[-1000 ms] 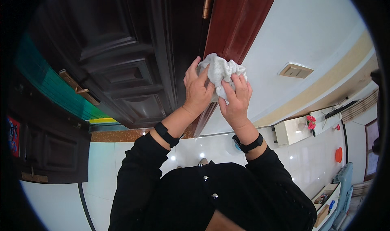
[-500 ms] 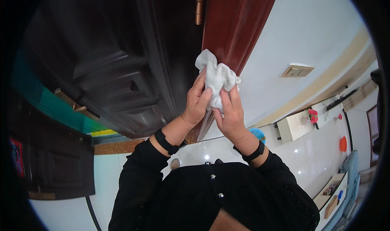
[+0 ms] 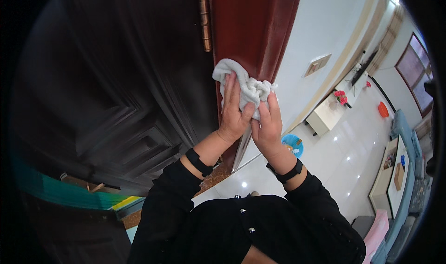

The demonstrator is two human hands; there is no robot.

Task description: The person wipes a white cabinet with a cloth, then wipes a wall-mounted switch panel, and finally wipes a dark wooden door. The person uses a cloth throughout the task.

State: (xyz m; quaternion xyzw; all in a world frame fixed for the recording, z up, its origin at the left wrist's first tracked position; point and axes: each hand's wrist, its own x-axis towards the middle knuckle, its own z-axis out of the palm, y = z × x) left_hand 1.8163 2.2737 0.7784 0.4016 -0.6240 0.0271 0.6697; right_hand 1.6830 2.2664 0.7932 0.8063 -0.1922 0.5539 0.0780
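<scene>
Here are the two hands, side by side and both occupied: the left hand [image 3: 232,117] has its fingers stretched up over a bunched white cloth [image 3: 251,93], gathering it against the thumb, while the right hand [image 3: 269,127] grips the cloth's lower right folds with its fingertips. Neither hand is free of it. So the cloth sits right at the fingertips, just ahead of both palms, one rounded lobe poking out beyond the left fingers and a crumpled ridge running across to the right ones. And it looks a soft, light customer, this knitted-looking fabric: limp, likely to fold and slip out of shape, nothing to break, little slipperiness to fear. Best hold, I'd judge, is a broad one, flat fingers over the thick bunch with the loose right edge tucked in; whether it's damp, I can't tell. Directly behind it, ahead of the hands, stands the red-brown door frame [image 3: 241,32], with the cloth up against it. Off to the left of the hands, the dark panelled door [image 3: 116,69]; up ahead and left, a coppery hinge [image 3: 204,22]; and out to the right, a wall switch [image 3: 318,65].
</scene>
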